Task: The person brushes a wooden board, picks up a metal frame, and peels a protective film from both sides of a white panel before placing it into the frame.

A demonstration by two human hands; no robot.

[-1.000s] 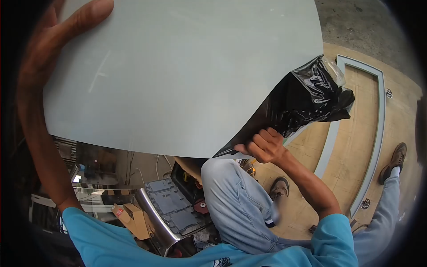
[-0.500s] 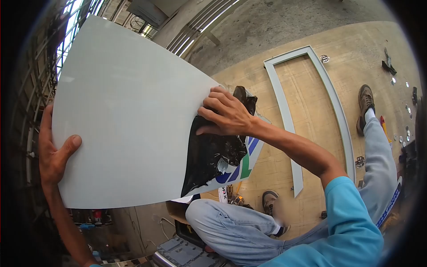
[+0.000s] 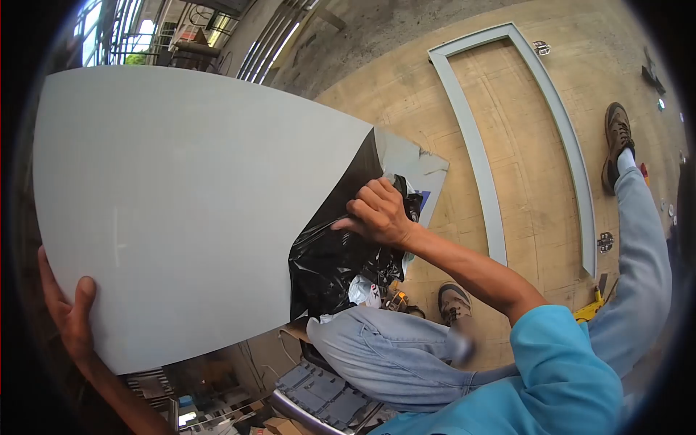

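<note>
A large smooth pale grey panel fills the left of the view, tilted in front of me. My left hand grips its lower left edge, thumb on the face and fingers behind. At the panel's right end my right hand is closed on a bunched plastic film, black on the side facing me. The film is drawn into tight folds and its black edge slants across the panel's right side. Beyond it a grey corner with printed film shows, a blue patch visible.
A pale grey rectangular frame lies on the tan board floor at right. Hinges lie beside it. A yellow tool is near my leg. A grey plastic case sits below my knee. Metal racks stand at upper left.
In view, the panel has swung lower and left, with my left hand on it. My right hand has moved down with the film, whose edge now slants from the panel's upper right.
</note>
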